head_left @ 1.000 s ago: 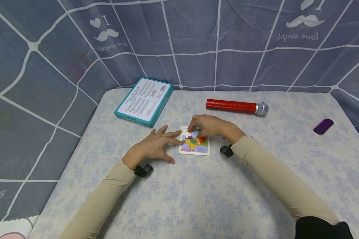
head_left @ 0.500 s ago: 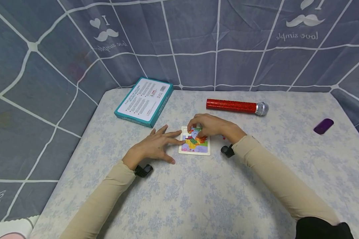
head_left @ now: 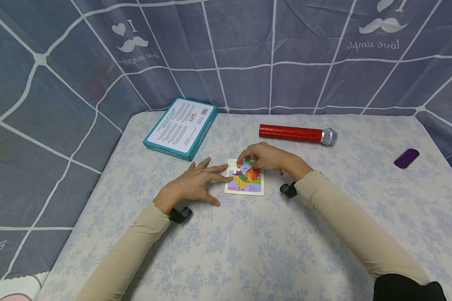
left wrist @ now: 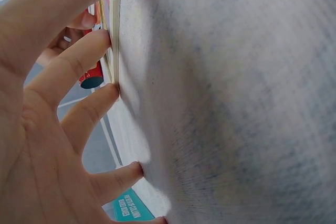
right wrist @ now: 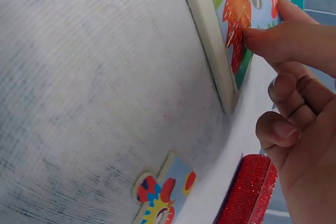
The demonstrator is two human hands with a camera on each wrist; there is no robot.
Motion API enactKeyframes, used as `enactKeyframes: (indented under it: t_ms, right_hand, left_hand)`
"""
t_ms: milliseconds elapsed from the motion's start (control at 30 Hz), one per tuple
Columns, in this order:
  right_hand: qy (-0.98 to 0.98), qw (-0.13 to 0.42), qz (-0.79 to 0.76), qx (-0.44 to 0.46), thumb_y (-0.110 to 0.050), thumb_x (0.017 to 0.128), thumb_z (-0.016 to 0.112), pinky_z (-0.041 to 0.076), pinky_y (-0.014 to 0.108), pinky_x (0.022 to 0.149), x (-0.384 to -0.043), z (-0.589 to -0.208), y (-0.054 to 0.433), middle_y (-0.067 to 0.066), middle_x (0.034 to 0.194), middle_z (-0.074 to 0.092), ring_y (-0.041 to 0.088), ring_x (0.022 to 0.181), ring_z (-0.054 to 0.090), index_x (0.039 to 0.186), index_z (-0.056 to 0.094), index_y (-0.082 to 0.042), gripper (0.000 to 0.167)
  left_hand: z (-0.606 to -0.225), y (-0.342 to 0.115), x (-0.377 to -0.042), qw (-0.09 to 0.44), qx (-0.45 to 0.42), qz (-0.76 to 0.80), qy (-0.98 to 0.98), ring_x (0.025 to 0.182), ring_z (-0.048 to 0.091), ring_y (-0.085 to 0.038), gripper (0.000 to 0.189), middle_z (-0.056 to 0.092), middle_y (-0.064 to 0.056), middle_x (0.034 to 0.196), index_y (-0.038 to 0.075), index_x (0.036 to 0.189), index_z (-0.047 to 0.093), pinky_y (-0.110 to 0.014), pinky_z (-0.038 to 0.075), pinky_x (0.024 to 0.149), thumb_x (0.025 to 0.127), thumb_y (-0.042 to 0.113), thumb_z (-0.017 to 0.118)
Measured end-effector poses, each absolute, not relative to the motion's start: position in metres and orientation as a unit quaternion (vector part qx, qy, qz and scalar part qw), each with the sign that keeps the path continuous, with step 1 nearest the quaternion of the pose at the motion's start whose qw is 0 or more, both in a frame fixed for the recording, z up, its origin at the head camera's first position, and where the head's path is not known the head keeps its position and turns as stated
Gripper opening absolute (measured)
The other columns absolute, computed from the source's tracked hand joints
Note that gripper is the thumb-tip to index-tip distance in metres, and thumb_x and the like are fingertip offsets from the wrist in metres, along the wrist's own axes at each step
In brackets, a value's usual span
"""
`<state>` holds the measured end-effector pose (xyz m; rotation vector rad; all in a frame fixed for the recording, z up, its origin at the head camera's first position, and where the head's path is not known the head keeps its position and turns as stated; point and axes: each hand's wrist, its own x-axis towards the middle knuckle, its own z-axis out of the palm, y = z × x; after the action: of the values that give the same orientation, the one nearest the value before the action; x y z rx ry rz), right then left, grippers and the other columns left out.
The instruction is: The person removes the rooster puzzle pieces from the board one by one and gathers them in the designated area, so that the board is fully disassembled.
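Observation:
A small jigsaw puzzle (head_left: 245, 187) with a bright cartoon picture lies in a pale frame at mid-table. Bare backing shows at its upper left. My left hand (head_left: 196, 184) is spread on its left side, with two fingertips against the frame's edge in the left wrist view. Over the top of the puzzle is my right hand (head_left: 269, 156). In the right wrist view its index fingertip touches a puzzle piece with red on it (right wrist: 274, 8), while the thumb rests at the orange part of the picture; the other fingers curl loosely. A loose puzzle piece (right wrist: 167, 190) lies right of the frame.
A teal-edged box (head_left: 182, 127) lies at the back left, just beyond my left hand. Behind my right hand is a red glittery microphone (head_left: 297, 133). A small purple object (head_left: 407, 159) lies far right. A grey curtain (head_left: 245, 54) hangs along the table's back edge.
My right hand has shifted slightly right and back, its thumb drawing away from the middle of the puzzle, uncovering more of the picture and the loose piece. My left hand stays put.

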<state>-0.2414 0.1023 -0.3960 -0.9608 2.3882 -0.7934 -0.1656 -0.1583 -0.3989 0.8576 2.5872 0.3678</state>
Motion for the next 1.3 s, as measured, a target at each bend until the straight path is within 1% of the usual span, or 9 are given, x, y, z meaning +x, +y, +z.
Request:
enactKeyframes:
  t_ms: [300,500,633,667,867,1067,1200,1300]
  right_hand:
    - [0.857,0.215,-0.319,-0.342,0.001,0.089,0.068,0.046,0.034,0.075,-0.241,-0.399,0.107,0.005,0.104,0.064,0.022,0.084,0.052,0.116,0.072,-0.018,0.033]
    - [0.851,0.21,-0.366,-0.313,-0.004,0.091,0.067,0.048,0.035,0.078,-0.242,-0.396,0.115,0.005,0.107,0.065,0.022,0.091,0.056,0.116,0.073,-0.017,0.029]
    - [0.855,0.213,-0.368,-0.296,-0.004,0.091,0.066,0.048,0.036,0.075,-0.242,-0.392,0.125,0.005,0.108,0.064,0.023,0.091,0.057,0.115,0.073,-0.018,0.028]
    - [0.857,0.214,-0.366,-0.292,-0.005,0.092,0.066,0.048,0.036,0.074,-0.241,-0.392,0.128,0.005,0.108,0.064,0.023,0.091,0.056,0.115,0.073,-0.018,0.028]
    - [0.855,0.219,-0.379,-0.279,-0.007,0.092,0.065,0.043,0.034,0.064,-0.239,-0.391,0.159,0.008,0.101,0.062,0.023,0.078,0.052,0.115,0.073,-0.015,0.026]
    - [0.854,0.23,-0.389,-0.257,-0.002,0.09,0.062,0.042,0.032,0.066,-0.235,-0.391,0.194,0.01,0.095,0.063,0.024,0.079,0.054,0.11,0.073,-0.01,0.025]
    - [0.851,0.241,-0.393,-0.251,-0.001,0.089,0.061,0.043,0.031,0.065,-0.233,-0.394,0.214,0.01,0.086,0.063,0.024,0.074,0.054,0.108,0.073,-0.008,0.023]
    - [0.849,0.248,-0.392,-0.252,0.0,0.089,0.06,0.046,0.031,0.066,-0.231,-0.396,0.224,0.01,0.084,0.063,0.022,0.074,0.057,0.107,0.073,-0.007,0.023]
  left_hand:
    - [-0.4,-0.158,-0.167,0.192,0.307,0.129,0.923,0.147,0.003,-0.047,0.081,0.023,0.008,0.161,0.036,0.143,0.051,-0.077,0.007,0.105,0.07,0.054,0.083]
    - [-0.399,-0.158,-0.167,0.194,0.308,0.13,0.922,0.146,0.003,-0.047,0.081,0.022,0.008,0.162,0.036,0.144,0.051,-0.077,0.007,0.105,0.071,0.054,0.083]
    - [-0.399,-0.158,-0.167,0.196,0.307,0.129,0.922,0.147,0.002,-0.046,0.081,0.022,0.008,0.162,0.036,0.144,0.051,-0.076,0.006,0.106,0.071,0.053,0.083]
    - [-0.399,-0.157,-0.167,0.197,0.306,0.128,0.923,0.147,0.002,-0.046,0.081,0.022,0.009,0.162,0.036,0.144,0.051,-0.076,0.006,0.106,0.071,0.053,0.083]
    - [-0.399,-0.157,-0.167,0.194,0.306,0.132,0.923,0.147,0.002,-0.046,0.081,0.022,0.008,0.161,0.035,0.143,0.052,-0.076,0.007,0.106,0.07,0.052,0.084]
    - [-0.4,-0.157,-0.166,0.196,0.305,0.132,0.922,0.147,0.002,-0.045,0.082,0.022,0.008,0.162,0.035,0.143,0.052,-0.075,0.006,0.106,0.07,0.052,0.084]
    - [-0.4,-0.158,-0.165,0.198,0.304,0.134,0.922,0.147,0.002,-0.044,0.082,0.022,0.008,0.162,0.035,0.143,0.052,-0.075,0.006,0.107,0.07,0.051,0.085]
    - [-0.399,-0.158,-0.165,0.197,0.305,0.133,0.922,0.147,0.003,-0.044,0.082,0.022,0.008,0.162,0.035,0.143,0.052,-0.075,0.006,0.107,0.07,0.051,0.085]
